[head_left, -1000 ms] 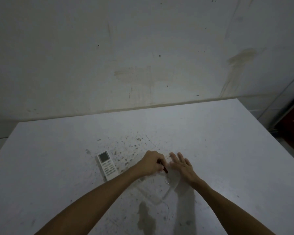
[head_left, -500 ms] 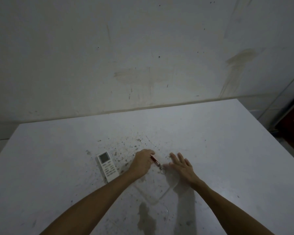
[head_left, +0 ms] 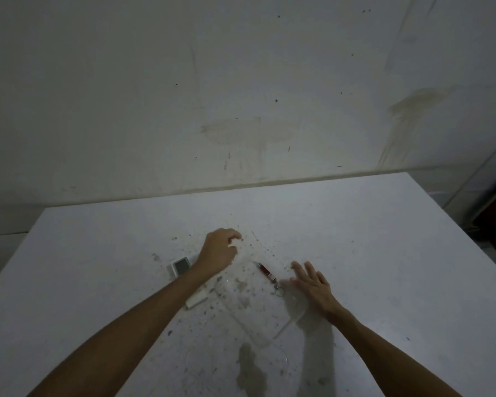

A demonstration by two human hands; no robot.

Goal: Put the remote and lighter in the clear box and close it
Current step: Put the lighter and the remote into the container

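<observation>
A small red lighter (head_left: pixel 265 271) with a key ring lies loose at the far end of the clear box (head_left: pixel 281 329), which is a faint see-through outline on the white table (head_left: pixel 384 253). Whether the lighter is inside the rim I cannot tell. My left hand (head_left: pixel 219 249) hovers beyond it, loosely curled and holding nothing. The white remote (head_left: pixel 181 265) lies to the left, its middle hidden under my left forearm. My right hand (head_left: pixel 311 283) rests flat, fingers spread, against the box's right side.
A rounded clear lid edge (head_left: pixel 285 361) shows just in front of the box, beside a dark stain (head_left: pixel 251 368). Specks of dirt dot the table around the objects. A stained wall (head_left: pixel 241 110) stands behind the table's far edge.
My left hand has let go of the lighter, which now lies by the box, and has drawn back to the far left over the remote. My right hand stayed put.
</observation>
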